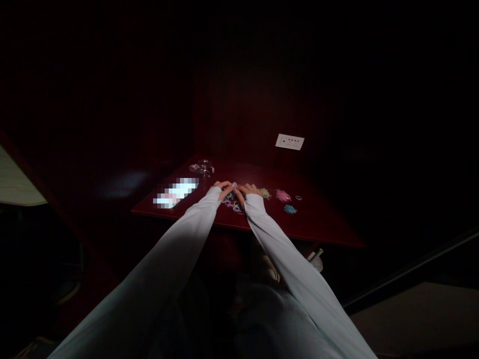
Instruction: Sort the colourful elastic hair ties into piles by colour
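My left hand [224,186] and my right hand [248,189] meet over the dark red table, fingertips pinched together. Between them is a small pale purple band [235,186], which looks like a hair tie, though fingers cover part of it. Just under my hands lies a loose pile of coloured hair ties [235,205], mostly purple with some green and yellow. Right of my right hand are a cream heap [265,193], a pink heap [283,195] and a blue heap [290,209] of small pieces. A single ring [298,198] lies farther right.
A lit phone-like screen [175,193], blurred out, lies on the table's left side. Behind it stands a clear container [205,167]. A white power socket [290,142] is on the wall behind. The table's front edge [299,237] runs close to my forearms; surroundings are dark.
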Tool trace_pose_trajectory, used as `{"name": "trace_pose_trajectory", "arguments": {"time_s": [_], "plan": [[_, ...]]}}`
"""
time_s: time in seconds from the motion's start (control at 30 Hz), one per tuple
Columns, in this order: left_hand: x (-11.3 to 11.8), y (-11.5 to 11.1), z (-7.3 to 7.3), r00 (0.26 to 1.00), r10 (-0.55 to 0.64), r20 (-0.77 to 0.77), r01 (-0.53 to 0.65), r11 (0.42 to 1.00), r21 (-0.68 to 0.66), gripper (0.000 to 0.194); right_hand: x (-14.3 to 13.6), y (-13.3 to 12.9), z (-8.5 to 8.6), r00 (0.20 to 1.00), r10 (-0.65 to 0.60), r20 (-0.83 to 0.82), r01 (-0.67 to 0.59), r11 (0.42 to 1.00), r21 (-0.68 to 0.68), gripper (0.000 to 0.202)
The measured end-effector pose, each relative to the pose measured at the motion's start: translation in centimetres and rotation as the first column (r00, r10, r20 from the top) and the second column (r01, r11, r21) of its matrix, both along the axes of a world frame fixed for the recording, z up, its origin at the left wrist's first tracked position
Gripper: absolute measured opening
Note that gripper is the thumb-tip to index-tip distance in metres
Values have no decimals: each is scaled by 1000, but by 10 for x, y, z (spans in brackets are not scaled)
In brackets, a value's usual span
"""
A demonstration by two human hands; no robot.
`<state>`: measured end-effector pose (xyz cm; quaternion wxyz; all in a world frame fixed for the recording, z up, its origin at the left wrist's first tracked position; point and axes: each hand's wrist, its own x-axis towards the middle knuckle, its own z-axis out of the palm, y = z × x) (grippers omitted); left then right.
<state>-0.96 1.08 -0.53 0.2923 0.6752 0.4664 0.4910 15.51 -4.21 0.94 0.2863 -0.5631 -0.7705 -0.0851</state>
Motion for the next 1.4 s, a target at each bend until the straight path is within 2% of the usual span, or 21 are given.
{"name": "trace_pose_trajectory", "arguments": {"time_s": [0.17,0.33,0.6,0.77,1.0,1.23,1.4], "plan": [[1,3,-4,1000,-19,4,19,1000,13,17,4,5,-3,999,7,-47,-7,1000,6,31],[0,6,1,992,-99,73,97,995,25,15,6,7,-6,995,14,-102,-12,1000,18,33],[-4,2,8,973,-180,146,180,984,11,33,5,7,-5,996,27,-89,-29,1000,-11,30],[-2,0,9,969,-169,182,169,985,15,41,5,9,-7,993,52,-105,-54,998,-12,29],[-5,-1,11,966,-148,210,149,989,13,41,7,13,-11,989,69,-128,-69,998,-1,32],[-2,3,8,964,-120,239,120,993,13,38,7,13,-11,991,68,-118,-67,998,9,30],[-3,8,3,975,-134,176,132,991,24,29,7,14,-12,987,93,-129,-93,996,0,30]]}}
